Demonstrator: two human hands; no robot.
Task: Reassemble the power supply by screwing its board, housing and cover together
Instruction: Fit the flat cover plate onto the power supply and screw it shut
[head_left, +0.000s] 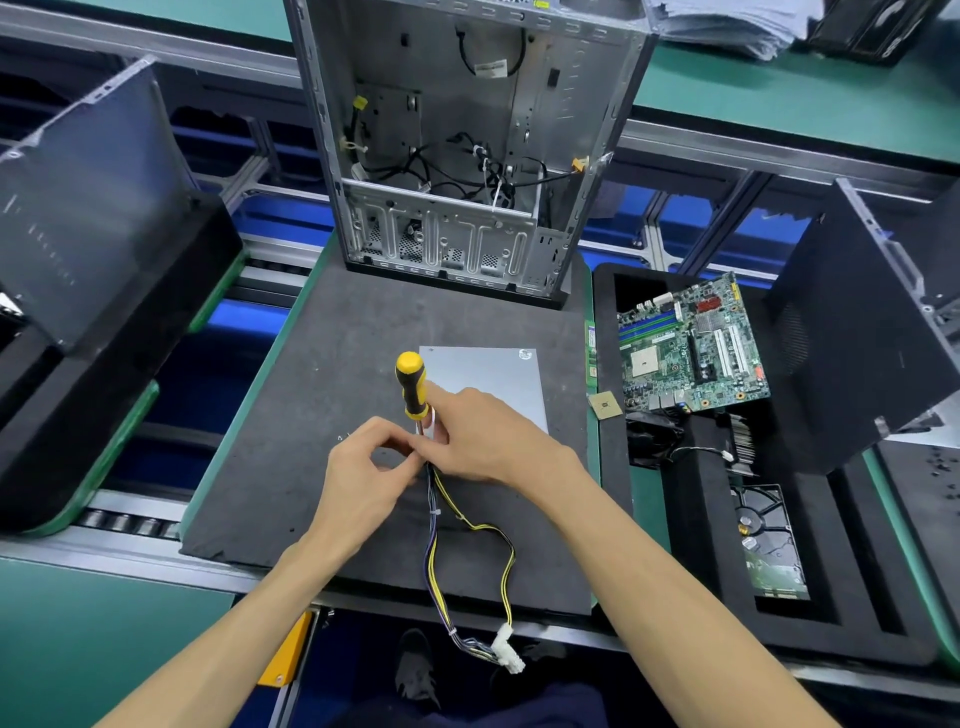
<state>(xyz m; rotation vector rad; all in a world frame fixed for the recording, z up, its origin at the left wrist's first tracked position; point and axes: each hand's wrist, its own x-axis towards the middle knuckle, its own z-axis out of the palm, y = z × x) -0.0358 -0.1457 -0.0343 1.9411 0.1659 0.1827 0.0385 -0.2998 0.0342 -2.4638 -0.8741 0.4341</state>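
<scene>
At the far left of the frame I see a grey panel (78, 208) leaning on a black block; below it a roller conveyor (130, 522) runs along the edge. Moving inward, the dark foam mat (322, 364) fills the middle; at its top stands an open PC case (457, 145), its side off and cables showing inside. My left hand (363, 478) sits low centre, fingers curled with thumb and forefinger pinched together at the wires; what they pinch is too small for me to tell. Just right of it the screwdriver (411, 384) stands nearly upright, yellow-and-black handle up; my right hand (483, 436) grips its lower handle and shaft, resting on the power supply (488, 379), a flat grey box at mid-frame on the mat. Its wires (467, 525) trail down past the mat's near edge to a white plug (508, 652). Further right, a black tray (691, 519) carries a motherboard (691, 348), a CPU (605, 405) beside it, and a hard drive (769, 545) lower right; a dark cover (857, 322) leans at the right edge.
</scene>
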